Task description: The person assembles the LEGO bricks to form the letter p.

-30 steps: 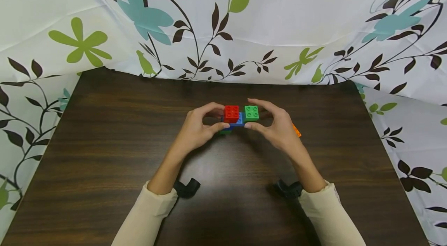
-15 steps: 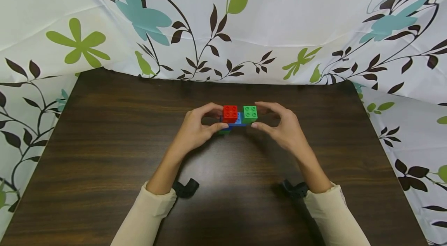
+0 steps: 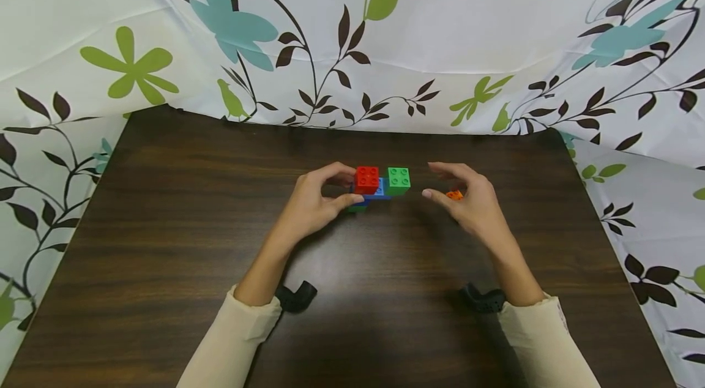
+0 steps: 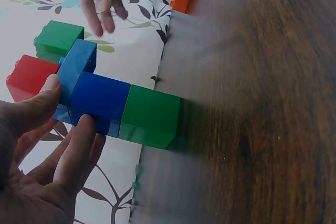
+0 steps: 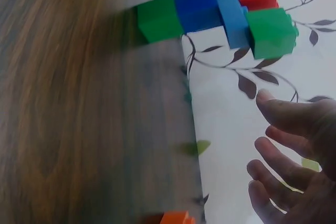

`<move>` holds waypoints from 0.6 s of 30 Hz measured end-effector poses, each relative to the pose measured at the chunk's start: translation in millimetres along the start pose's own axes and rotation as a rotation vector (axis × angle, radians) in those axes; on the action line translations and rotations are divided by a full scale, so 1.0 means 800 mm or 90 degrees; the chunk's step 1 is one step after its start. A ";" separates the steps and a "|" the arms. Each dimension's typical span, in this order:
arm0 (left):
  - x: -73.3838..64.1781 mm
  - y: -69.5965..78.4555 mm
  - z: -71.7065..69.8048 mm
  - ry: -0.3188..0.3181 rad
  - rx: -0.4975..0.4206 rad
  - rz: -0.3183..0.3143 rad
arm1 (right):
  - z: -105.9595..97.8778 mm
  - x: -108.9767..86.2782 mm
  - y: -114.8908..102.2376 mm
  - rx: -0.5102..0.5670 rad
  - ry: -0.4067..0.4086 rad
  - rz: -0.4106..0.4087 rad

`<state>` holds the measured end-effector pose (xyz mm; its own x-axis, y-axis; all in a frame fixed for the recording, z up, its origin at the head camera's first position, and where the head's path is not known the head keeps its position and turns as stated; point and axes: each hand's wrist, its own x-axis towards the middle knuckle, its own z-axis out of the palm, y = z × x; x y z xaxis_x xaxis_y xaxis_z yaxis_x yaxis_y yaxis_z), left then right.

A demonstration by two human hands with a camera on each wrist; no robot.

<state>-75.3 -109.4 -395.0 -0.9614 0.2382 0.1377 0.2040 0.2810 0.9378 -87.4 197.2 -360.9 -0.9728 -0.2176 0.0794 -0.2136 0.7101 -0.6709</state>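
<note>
My left hand point(image 3: 314, 201) holds an upright stack of toy building bricks between thumb and fingers. A green brick point(image 4: 152, 115) forms its base, with a dark blue brick point(image 4: 100, 100) on it and a longer, lighter blue brick point(image 4: 77, 69) across the top. On that long brick sit a red brick point(image 3: 366, 180) at the left and a second green brick point(image 3: 399, 180) at the right, which overhangs the base. To the right of the stack, my right hand point(image 3: 478, 201) has its fingers spread and holds nothing. Beyond its thumb lies an orange brick point(image 3: 454, 194), partly hidden by the hand.
The dark wooden table point(image 3: 193, 241) ends at a white printed cloth point(image 3: 440, 21) hanging behind it and at the sides. A black wrist mount point(image 3: 295, 297) sits at the left wrist, and another black mount point(image 3: 482, 299) at the right.
My right hand has let go of the upper green brick and moved off to the right, toward the orange brick. My left hand has kept its hold on the stack in place.
</note>
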 end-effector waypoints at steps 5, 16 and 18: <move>0.000 0.000 0.001 -0.005 0.004 -0.003 | -0.006 -0.005 0.016 -0.029 0.003 0.023; -0.001 0.000 -0.001 -0.004 0.020 -0.003 | -0.012 -0.010 0.049 -0.092 0.014 0.026; -0.001 0.000 -0.001 -0.004 0.018 -0.005 | -0.011 -0.010 0.051 -0.099 0.016 0.028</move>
<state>-74.9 -110.2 -394.9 -0.9617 0.2421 0.1288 0.2024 0.3092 0.9292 -89.0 234.0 -382.7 -0.9830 -0.1684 0.0730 -0.1805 0.8138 -0.5523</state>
